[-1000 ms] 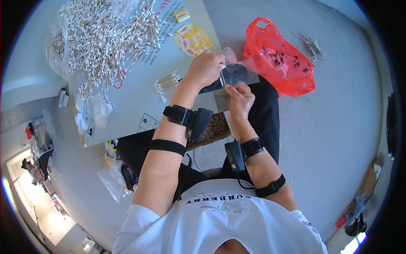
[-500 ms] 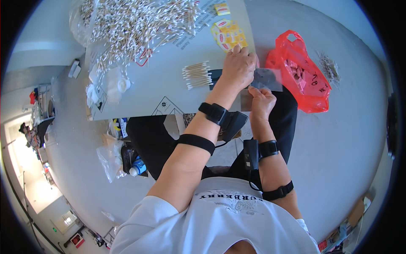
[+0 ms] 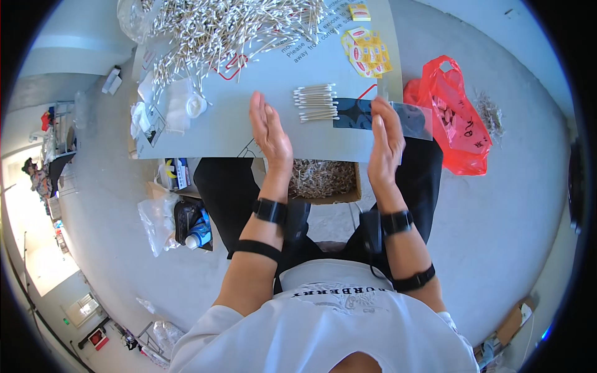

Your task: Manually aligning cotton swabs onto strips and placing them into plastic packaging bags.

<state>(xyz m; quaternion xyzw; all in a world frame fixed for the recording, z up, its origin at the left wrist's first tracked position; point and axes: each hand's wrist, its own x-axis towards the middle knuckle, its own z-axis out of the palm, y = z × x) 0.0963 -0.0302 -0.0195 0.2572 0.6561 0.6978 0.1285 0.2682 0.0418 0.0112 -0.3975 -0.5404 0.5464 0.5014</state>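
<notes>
A neat row of cotton swabs [image 3: 315,102] lies on the table between my two hands. My left hand [image 3: 272,135] is held to the left of the row, fingers stretched, with nothing in it. To the right, my right hand [image 3: 387,140] is also open, its fingers straight up over a flat plastic sleeve. That sleeve has a dark printed part [image 3: 353,114] beside the swabs and a see-through end [image 3: 416,119] past the table's right edge. Whether my right fingers touch the sleeve, I cannot tell.
A big heap of loose swabs [image 3: 236,28] covers the table's far left. Yellow packets [image 3: 367,53] lie at the far right. A red plastic bag [image 3: 457,124] sits right of the table. Below the near edge is a box of swabs [image 3: 323,177]. White rolls [image 3: 180,109] stand at left.
My left hand has moved off the sleeve to the left of the swab row, opening. My right hand has let go of the sleeve and straightened its fingers. More of the sleeve's dark part shows.
</notes>
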